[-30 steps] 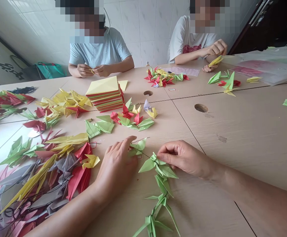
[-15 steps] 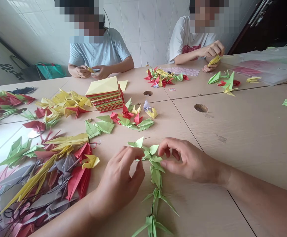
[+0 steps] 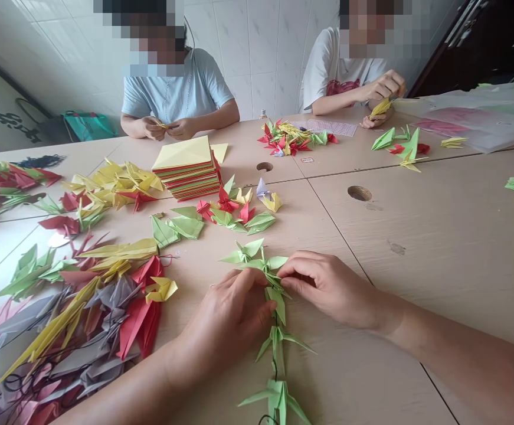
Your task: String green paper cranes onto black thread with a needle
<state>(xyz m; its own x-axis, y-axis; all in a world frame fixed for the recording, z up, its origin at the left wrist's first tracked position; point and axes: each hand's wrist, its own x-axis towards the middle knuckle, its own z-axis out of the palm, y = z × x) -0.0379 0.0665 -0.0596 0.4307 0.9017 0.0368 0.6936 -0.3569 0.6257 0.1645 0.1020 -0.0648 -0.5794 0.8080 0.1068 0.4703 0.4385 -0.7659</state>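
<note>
Several folded green paper cranes [image 3: 277,342] run in a line down the table, strung on a dark cord [image 3: 275,369]. At the upper part of this string my left hand [image 3: 234,310] has its fingers curled round a green paper crane [image 3: 263,265], with the thumb lower down beside the cord. From the other side my right hand [image 3: 330,289] pinches the edge of the same crane between thumb and fingers. Another green crane [image 3: 244,254] lies just beyond my left fingertips. Part of the held crane is hidden behind my fingers.
Grey, red and yellow cranes on cords [image 3: 106,319] are heaped at the left. A stack of square coloured paper [image 3: 188,171] stands further back, near loose cranes [image 3: 230,209]. Two people sit opposite, each handling yellow folded paper [image 3: 381,108]. The table has round holes [image 3: 360,193].
Both hands have closed in on the green crane; the fingers were apart around it before. The upper string has shifted slightly, and its top crane has turned.
</note>
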